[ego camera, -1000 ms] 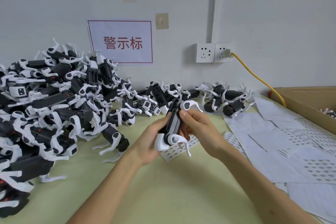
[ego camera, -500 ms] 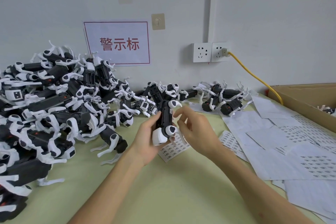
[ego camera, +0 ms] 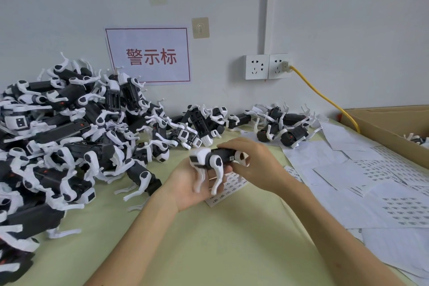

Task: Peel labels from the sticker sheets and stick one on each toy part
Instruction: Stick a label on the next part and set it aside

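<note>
A glossy black-and-white plastic toy part, a blocky dog shape with thin curved white legs, is held level above the pale green table; the left hand cradles it from below, fingers curled under its front; the right hand grips its rear end; beneath them lies a white paper sticker sheet with rows of tiny printed labels, too small to read; a wall sign reads 警示标 in red
</note>
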Action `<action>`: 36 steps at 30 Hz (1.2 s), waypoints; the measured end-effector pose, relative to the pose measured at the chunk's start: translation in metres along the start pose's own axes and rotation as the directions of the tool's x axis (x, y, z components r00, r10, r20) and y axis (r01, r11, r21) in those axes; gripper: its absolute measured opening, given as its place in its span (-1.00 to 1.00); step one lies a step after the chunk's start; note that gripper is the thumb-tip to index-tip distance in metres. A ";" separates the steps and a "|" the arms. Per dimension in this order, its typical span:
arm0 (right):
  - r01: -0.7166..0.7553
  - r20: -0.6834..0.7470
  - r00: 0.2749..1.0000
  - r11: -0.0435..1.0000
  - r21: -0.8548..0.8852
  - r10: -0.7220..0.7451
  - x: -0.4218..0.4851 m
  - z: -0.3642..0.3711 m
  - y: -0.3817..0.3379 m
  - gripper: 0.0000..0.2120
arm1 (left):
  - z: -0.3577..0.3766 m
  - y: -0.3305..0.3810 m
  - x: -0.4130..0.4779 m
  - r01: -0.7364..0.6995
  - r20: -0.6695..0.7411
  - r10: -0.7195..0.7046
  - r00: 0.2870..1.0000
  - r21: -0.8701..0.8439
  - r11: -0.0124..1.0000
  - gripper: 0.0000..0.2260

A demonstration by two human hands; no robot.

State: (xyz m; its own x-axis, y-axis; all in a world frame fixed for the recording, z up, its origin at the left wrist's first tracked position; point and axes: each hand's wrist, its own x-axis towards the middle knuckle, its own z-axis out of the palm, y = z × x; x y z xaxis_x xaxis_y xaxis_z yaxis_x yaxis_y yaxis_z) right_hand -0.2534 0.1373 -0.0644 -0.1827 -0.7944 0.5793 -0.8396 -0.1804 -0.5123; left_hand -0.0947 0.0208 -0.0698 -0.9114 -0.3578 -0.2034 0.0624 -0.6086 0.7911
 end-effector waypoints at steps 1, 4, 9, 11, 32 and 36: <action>-0.048 -0.023 0.999 0.999 0.025 0.049 0.001 -0.001 0.001 -0.60 | 0.000 -0.001 0.002 -0.006 -0.008 0.006 1.000 0.034 0.999 -0.63; -0.285 -0.056 0.952 0.940 0.188 0.300 0.003 -0.006 0.005 -0.79 | -0.005 -0.004 0.009 -0.027 -0.055 0.030 0.998 0.050 0.998 -0.48; -0.604 0.191 0.697 0.423 0.675 0.691 0.000 -0.019 0.016 -0.83 | -0.014 -0.001 0.011 -0.173 -0.310 0.177 0.934 0.039 0.984 -0.66; -0.526 0.199 0.630 0.223 0.821 0.751 0.002 -0.024 0.018 -0.86 | -0.016 0.000 0.011 -0.201 -0.397 0.174 0.901 -0.027 0.979 -0.72; -0.442 -0.259 0.457 0.471 0.764 0.851 -0.013 -0.046 0.089 -0.29 | -0.014 0.002 0.009 -0.221 -0.471 0.218 0.855 0.051 0.974 -0.77; -0.538 -0.404 0.497 0.638 0.551 0.768 -0.013 -0.043 0.091 -0.36 | -0.013 0.001 0.009 -0.220 -0.468 0.235 0.852 0.087 0.972 -0.75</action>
State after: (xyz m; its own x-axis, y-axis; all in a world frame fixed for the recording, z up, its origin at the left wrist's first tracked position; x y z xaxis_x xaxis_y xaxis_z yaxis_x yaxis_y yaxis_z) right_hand -0.3493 0.1563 -0.0908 -0.9424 -0.2986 0.1505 -0.1555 -0.0071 -0.9878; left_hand -0.0978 0.0076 -0.0783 -0.5716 -0.7792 -0.2571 0.2256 -0.4505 0.8638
